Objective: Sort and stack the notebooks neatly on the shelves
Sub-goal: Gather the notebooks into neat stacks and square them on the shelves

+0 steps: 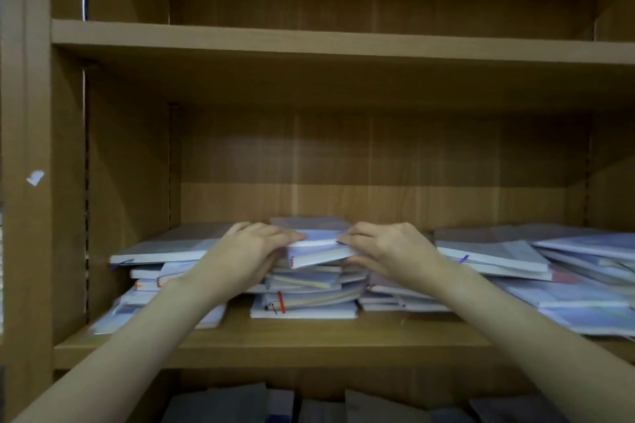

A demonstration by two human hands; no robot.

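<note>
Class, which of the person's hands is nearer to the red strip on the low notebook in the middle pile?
Left. The left hand sits just above-left of the red strip; the right hand lies farther up and right.

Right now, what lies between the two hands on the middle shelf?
In the head view, the top pale blue notebooks of the centre stack lie between the left hand and the right hand, which hold their ends.

- I can read no words, labels or numbers on the notebooks under my hands; the covers are too blurred.
</note>
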